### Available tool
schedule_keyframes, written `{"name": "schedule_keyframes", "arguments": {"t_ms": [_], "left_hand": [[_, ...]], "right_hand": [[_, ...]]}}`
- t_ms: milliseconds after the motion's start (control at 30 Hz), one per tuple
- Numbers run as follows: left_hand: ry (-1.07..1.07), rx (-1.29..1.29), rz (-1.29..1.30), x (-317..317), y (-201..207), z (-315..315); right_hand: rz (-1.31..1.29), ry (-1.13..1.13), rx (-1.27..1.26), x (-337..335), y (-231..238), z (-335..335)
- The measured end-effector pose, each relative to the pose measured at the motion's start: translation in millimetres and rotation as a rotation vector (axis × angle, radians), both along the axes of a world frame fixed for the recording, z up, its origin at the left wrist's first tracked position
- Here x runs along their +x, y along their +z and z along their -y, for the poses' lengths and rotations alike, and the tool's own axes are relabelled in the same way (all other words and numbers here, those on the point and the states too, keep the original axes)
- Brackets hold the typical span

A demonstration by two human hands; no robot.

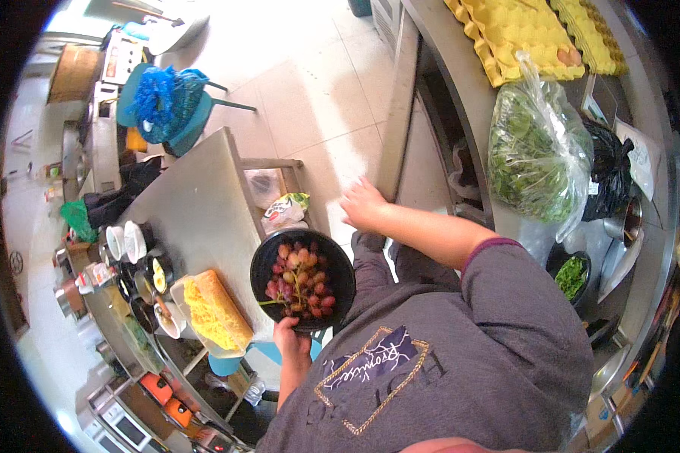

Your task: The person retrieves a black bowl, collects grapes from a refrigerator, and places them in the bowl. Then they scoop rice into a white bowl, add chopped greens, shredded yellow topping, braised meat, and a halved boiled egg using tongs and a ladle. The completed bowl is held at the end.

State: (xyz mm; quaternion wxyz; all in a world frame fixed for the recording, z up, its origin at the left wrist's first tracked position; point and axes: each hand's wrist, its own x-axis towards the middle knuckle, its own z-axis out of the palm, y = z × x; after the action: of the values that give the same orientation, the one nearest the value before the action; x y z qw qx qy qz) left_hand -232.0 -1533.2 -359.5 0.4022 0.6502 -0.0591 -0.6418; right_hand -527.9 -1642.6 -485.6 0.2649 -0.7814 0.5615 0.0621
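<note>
Nearest us spreads our grey shirt (476, 340); beyond it our left hand (295, 343) is closed on the near rim of a black bowl (344, 270). The grapes (302, 275) lie inside, just past that grip (a green stem (268, 303) points left), by the right edge of the steel bench (204, 204). Our right hand (364, 205), fingers loosely spread and empty, hangs apart from the bowl.
</note>
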Motion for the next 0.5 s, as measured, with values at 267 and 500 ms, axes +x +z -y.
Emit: {"name": "schedule_keyframes", "arguments": {"t_ms": [267, 500], "left_hand": [[-0.014, -0.114, -0.205, -43.4, 10.7, 46.0], [0.136, -0.088, -0.352, -47.5, 7.1, 80.1]], "right_hand": [[-0.439, -0.142, 0.615, -99.4, -5.0, -128.4], [-0.339, -0.244, 0.434, -154.1, -38.5, -175.6]]}}
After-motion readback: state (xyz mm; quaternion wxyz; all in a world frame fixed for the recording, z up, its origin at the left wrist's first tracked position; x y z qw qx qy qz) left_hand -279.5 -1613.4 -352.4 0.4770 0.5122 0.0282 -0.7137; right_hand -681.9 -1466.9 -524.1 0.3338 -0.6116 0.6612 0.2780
